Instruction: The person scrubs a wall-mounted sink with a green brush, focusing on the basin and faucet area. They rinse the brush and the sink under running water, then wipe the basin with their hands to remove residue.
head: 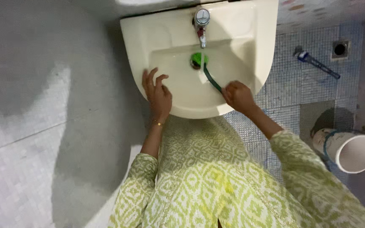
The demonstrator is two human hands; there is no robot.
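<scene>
A green brush with a round bristle head and dark green plastic handle [207, 71] sits with its head on the drain at the back of the cream ceramic washbasin [250, 33], under the chrome tap [201, 23]. The right hand [238, 96] is clenched around the handle's end near the basin's front rim. The left hand [158, 93] rests on the front left rim, fingers loosely spread, grasping nothing. A white plastic bucket [351, 150] lies tipped on the tiled floor to the right.

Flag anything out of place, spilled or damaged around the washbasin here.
Nothing looks damaged or spilled. Two things lie loose on the tiled floor: a blue-handled brush near the floor drain, and a white bucket tipped on its side.
</scene>
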